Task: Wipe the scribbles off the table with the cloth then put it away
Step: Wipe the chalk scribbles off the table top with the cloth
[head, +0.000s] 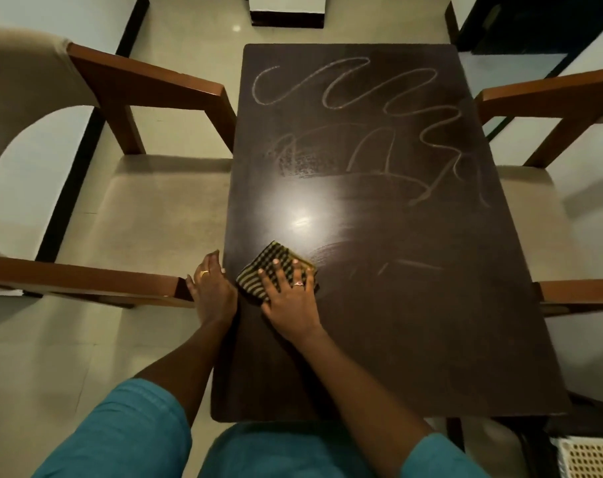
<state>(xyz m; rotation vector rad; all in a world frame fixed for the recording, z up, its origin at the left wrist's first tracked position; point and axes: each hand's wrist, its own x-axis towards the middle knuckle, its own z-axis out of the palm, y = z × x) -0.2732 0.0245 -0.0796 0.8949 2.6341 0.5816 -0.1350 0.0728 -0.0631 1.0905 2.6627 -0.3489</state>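
A dark brown table (413, 322) fills the middle of the head view. White chalk scribbles (344, 88) loop across its far half, and a smeared patch (303, 163) lies below them. A few faint strokes (410, 265) show right of the cloth. The black-and-yellow checked cloth (269, 262) lies folded near the table's left edge. My right hand (289, 298) presses flat on the cloth with fingers spread. My left hand (212, 288) rests on the table's left edge, fingers over the rim, holding nothing.
A wooden armchair (148, 84) with a beige seat stands left of the table, its near armrest (86, 277) close to my left hand. Another armchair (551, 94) stands on the right. A white perforated basket (589, 457) sits at the bottom right.
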